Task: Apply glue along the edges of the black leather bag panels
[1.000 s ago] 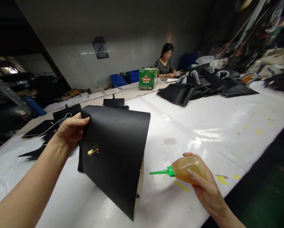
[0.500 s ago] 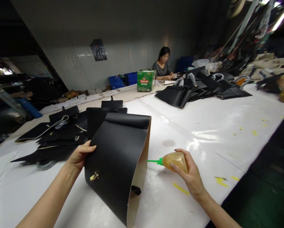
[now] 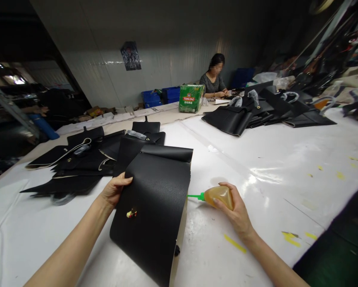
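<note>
A black leather bag piece with a pale inner side and a small gold clasp stands tilted over the white table. My left hand grips its left edge, the thumb on the front and the other fingers hidden behind. In my right hand is a squeeze bottle of amber liquid, closed between thumb and fingers. The bottle lies sideways, its thin green nozzle pointing left at the piece's right edge. Whether the tip touches the edge I cannot tell.
Black bag pieces lie piled on the left of the white table. Another heap of black bags is at the back right. A green box stands near a seated person. Yellow strips lie at right.
The bag piece has turned so less of its pale inside shows. The nozzle still points at its right edge, a little higher in view. The whole view has shifted slightly.
</note>
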The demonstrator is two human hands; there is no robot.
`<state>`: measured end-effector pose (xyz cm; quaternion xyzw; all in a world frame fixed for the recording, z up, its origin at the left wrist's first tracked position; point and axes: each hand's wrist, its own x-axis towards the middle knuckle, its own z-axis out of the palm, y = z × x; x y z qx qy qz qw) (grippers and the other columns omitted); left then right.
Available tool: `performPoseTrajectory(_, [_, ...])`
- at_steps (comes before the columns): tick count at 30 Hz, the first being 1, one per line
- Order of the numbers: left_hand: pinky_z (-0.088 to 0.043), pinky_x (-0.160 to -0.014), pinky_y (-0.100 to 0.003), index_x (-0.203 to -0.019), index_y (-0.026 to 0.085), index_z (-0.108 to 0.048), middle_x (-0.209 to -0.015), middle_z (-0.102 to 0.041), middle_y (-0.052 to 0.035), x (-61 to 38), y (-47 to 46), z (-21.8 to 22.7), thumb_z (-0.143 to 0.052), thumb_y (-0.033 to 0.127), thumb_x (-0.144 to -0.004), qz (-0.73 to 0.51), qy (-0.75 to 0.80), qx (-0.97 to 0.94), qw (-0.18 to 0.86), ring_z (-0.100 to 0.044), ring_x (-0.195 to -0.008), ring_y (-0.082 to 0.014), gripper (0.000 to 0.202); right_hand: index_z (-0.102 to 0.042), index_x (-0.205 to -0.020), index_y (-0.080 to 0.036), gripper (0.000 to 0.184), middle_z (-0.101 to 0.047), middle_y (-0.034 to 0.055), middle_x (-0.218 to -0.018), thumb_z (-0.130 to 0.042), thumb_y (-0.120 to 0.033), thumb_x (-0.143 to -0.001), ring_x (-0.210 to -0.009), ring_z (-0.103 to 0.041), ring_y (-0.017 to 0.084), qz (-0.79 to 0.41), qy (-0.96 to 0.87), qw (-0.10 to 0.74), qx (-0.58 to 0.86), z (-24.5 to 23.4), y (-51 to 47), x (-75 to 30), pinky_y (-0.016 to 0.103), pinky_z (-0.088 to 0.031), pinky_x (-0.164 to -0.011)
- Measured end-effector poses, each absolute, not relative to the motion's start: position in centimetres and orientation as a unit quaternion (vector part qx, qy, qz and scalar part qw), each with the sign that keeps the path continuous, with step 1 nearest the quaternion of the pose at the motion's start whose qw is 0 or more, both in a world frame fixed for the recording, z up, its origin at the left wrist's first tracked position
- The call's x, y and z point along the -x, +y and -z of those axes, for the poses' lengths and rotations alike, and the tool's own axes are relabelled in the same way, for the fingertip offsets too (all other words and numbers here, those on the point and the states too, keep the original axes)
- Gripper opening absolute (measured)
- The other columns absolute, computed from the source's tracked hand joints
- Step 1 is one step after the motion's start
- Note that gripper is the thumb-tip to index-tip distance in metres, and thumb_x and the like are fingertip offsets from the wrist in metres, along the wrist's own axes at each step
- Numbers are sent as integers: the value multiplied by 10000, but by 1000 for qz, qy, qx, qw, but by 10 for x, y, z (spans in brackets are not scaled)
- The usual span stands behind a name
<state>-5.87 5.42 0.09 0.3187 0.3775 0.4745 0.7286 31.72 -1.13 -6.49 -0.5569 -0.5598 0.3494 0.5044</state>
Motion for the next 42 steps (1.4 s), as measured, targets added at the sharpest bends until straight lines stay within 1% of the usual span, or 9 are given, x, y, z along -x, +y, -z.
performPoseTrajectory(5, [-606, -659, -352, -887, 143, -746, -760, -766, -92, 58, 58, 10, -715, 72, -604, -477, 366, -313, 735, -718, -651, -268, 294, -458, -1142, -277, 451, -531, 22, -1089, -650, -466, -780, -891, -564, 211, -370, -559, 485, 562, 64, -7, -316, 331, -468, -802])
performPoseTrajectory(11, [-602, -672, -357, -876, 98, -730, -724, -756, -122, 61, 63, 27, -662, 55, -657, -468, 360, -307, 746, -716, -629, -269, 233, -461, -1125, -271, 452, -552, 23, -1008, -654, -471, -768, -842, -569, 217, -436, -539, 454, 560, 59, -27, -312, 334, -474, -752])
performPoseTrajectory(17, [-604, -631, -335, -869, 105, -733, -721, -757, -111, 61, 63, 31, -660, 46, -645, -479, 361, -295, 744, -714, -618, -260, 244, -462, -1112, -271, 465, -557, 15, -929, -654, -488, -749, -824, -562, 219, -477, -463, 517, 540, 52, -25, -303, 326, -483, -714])
performPoseTrajectory(20, [-604, -618, -321, -838, 106, -736, -720, -757, -101, 60, 62, 29, -662, 39, -631, -486, 364, -290, 740, -712, -613, -250, 230, -469, -1100, -268, 461, -559, 19, -974, -660, -489, -743, -865, -563, 228, -457, -486, 491, 561, 51, -17, -300, 336, -472, -762])
performPoseTrajectory(24, [-606, -619, -331, -856, 105, -733, -730, -759, -102, 62, 63, 30, -656, 36, -632, -492, 369, -284, 735, -712, -615, -248, 246, -461, -1079, -258, 445, -567, 18, -950, -639, -500, -752, -843, -570, 227, -460, -499, 462, 571, 56, -28, -297, 328, -471, -743])
performPoseTrajectory(29, [-606, -617, -329, -857, 99, -731, -729, -759, -107, 64, 64, 33, -645, 35, -645, -500, 376, -276, 730, -713, -617, -247, 237, -462, -1081, -258, 438, -586, -3, -870, -634, -495, -756, -791, -584, 216, -520, -520, 402, 546, 56, -55, -294, 310, -465, -720])
performPoseTrajectory(35, [-608, -611, -319, -826, 91, -735, -705, -757, -103, 63, 64, 32, -641, 31, -641, -507, 374, -272, 728, -711, -601, -245, 217, -477, -1075, -258, 422, -584, 12, -964, -633, -486, -755, -843, -579, 217, -430, -517, 445, 591, 52, -54, -293, 311, -448, -754])
performPoseTrajectory(40, [-605, -695, -355, -822, 86, -735, -705, -756, -117, 66, 66, 35, -636, 35, -656, -513, 376, -266, 725, -718, -631, -269, 200, -489, -1081, -260, 448, -593, -6, -853, -659, -476, -727, -750, -581, 210, -534, -526, 393, 533, 47, -69, -289, 302, -464, -690])
performPoseTrajectory(42, [-598, -736, -370, -843, 82, -733, -722, -759, -120, 66, 66, 36, -630, 34, -664, -514, 376, -264, 725, -719, -638, -272, 213, -489, -1075, -260, 450, -591, 0, -861, -663, -482, -725, -772, -579, 215, -537, -498, 417, 539, 47, -68, -288, 307, -471, -693])
